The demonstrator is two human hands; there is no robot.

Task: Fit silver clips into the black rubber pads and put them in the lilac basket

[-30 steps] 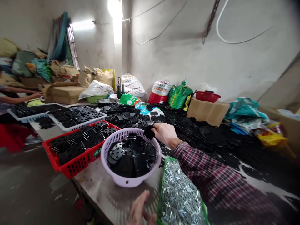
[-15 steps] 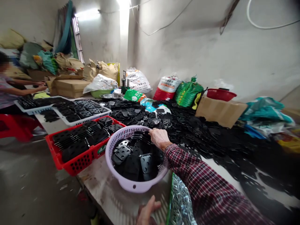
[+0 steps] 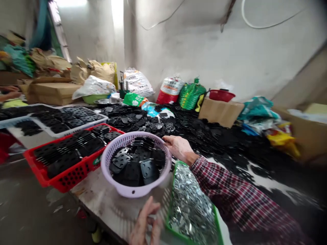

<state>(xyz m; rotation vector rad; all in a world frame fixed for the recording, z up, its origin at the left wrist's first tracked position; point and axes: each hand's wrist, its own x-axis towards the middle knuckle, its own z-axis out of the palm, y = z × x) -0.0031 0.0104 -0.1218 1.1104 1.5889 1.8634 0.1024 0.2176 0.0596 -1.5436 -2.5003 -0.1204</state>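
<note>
A lilac plastic basket (image 3: 135, 192) stands on the table, holding black perforated plates (image 3: 149, 168), some with metal rods along an edge. My right hand (image 3: 178, 147), in a red and black checked sleeve, is at the basket's right rim with its fingers closed on the edge. Below the basket, my left hand (image 3: 146, 221) hovers near the table's front with fingers apart and nothing in them; its lower part is cut off by the frame. To its right lies a green tray (image 3: 168, 223) full of small shiny metal pieces (image 3: 191, 207).
A red crate (image 3: 68, 177) of stacked black plates adjoins the basket on the left, with a white tray (image 3: 74, 131) of plates beyond. Loose black plates (image 3: 199, 136) spread behind and right. Sacks (image 3: 170, 90) and a cardboard box (image 3: 221, 112) line the wall. Another person's hands (image 3: 10, 92) show far left.
The view has swung to the right, so most things sit farther left. My right hand has shifted outward along the basket's rim. More of the green tray shows beside my left hand.
</note>
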